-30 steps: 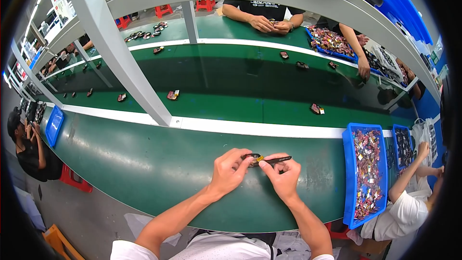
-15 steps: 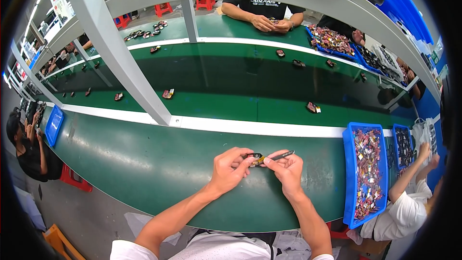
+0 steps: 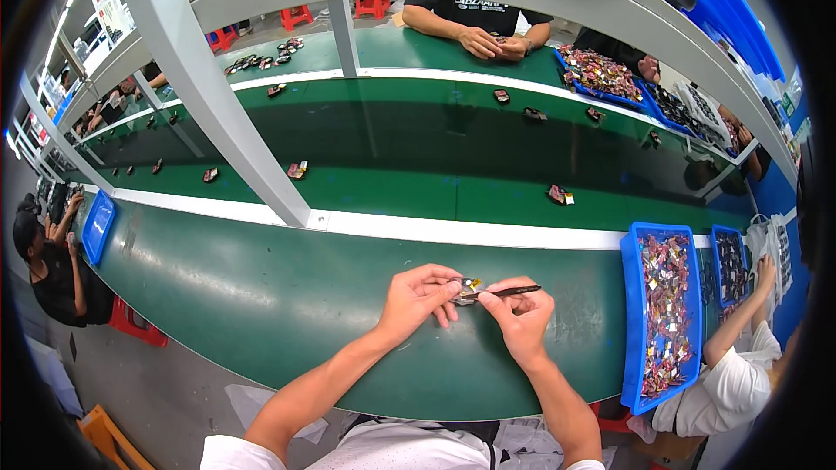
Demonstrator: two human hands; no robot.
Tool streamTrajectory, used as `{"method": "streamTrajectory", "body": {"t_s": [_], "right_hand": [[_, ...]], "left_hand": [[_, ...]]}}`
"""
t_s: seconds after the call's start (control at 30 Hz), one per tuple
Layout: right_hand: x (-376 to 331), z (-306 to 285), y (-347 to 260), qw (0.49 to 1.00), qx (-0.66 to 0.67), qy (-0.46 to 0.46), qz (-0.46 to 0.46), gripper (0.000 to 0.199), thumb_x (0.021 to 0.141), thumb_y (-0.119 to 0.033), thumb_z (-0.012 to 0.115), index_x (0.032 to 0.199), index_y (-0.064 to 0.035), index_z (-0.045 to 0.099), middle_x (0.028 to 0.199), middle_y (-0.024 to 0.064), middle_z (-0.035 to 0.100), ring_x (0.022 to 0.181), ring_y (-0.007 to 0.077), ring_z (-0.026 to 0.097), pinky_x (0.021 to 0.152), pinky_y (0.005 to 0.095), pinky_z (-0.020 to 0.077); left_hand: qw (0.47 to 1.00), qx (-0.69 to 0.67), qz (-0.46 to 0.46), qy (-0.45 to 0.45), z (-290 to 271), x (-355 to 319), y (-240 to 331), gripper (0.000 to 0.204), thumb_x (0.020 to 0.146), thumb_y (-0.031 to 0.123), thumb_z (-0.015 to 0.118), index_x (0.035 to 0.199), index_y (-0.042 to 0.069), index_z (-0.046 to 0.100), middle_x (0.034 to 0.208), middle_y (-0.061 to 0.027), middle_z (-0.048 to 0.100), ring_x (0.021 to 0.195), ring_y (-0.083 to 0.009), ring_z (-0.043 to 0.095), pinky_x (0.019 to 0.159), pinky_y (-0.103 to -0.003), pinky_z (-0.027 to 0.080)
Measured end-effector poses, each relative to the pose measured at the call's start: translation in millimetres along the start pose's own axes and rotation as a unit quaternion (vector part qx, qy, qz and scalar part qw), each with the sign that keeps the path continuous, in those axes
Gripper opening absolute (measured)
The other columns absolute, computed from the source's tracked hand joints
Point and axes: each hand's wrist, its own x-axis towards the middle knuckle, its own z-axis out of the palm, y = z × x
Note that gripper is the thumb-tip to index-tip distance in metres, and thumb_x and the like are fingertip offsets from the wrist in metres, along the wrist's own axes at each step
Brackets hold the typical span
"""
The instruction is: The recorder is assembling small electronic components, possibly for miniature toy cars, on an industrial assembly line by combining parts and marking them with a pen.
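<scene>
Over the green bench, my left hand (image 3: 416, 299) pinches a small black part with a yellow piece (image 3: 470, 284) between thumb and fingers. My right hand (image 3: 524, 320) is closed around black tweezers (image 3: 520, 291), held almost level. Their tip end meets the small part, where the fingers partly cover it. Both hands are close together, just above the bench surface (image 3: 287, 296). The exact kind of the small part is too small to make out.
A blue tray (image 3: 634, 322) full of small reddish parts stands right of my hands, a smaller blue tray (image 3: 724, 248) beyond it. Past the white rail (image 3: 453, 228), a green conveyor belt (image 3: 392, 187) carries spaced small assemblies. A grey post (image 3: 218, 87) rises ahead. Co-workers sit around.
The assemblies on the conveyor have shifted slightly left. The tweezers have swung from slanting upward to nearly level, and the small part has turned, showing more yellow. My right hand has moved slightly right.
</scene>
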Motion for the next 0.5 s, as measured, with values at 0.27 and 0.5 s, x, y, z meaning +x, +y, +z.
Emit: {"method": "streamTrajectory", "body": {"t_s": [0.27, 0.5], "right_hand": [[-0.7, -2.1, -0.1, 0.986, -0.131, 0.023, -0.097, 0.011, 0.08, 0.0, 0.083, 0.088, 0.0006, 0.076, 0.054, -0.0051, 0.055, 0.046, -0.0012, 0.037, 0.045, 0.0212, 0.0243], [-1.0, -4.4, 0.5, 0.985, -0.139, 0.027, -0.103, 0.011, 0.08, -0.001, 0.083, 0.088, -0.0008, 0.076, 0.056, -0.0055, 0.055, 0.046, -0.0008, 0.038, 0.045, 0.021, 0.0247]], "left_hand": [[1.0, -0.014, 0.014, 0.011, 3.7, 1.5, -0.5, 0.026, 0.096, 0.005, 0.069, 0.116, -0.009, 0.064, 0.096, -0.0172, 0.069, 0.066, -0.0223, 0.072, 0.05, -0.028, 0.058], [0.999, -0.023, 0.021, 0.021, 7.8, 2.7, -1.8, 0.027, 0.094, 0.003, 0.069, 0.117, -0.009, 0.063, 0.097, -0.0179, 0.069, 0.066, -0.0227, 0.072, 0.05, -0.028, 0.058]]}}
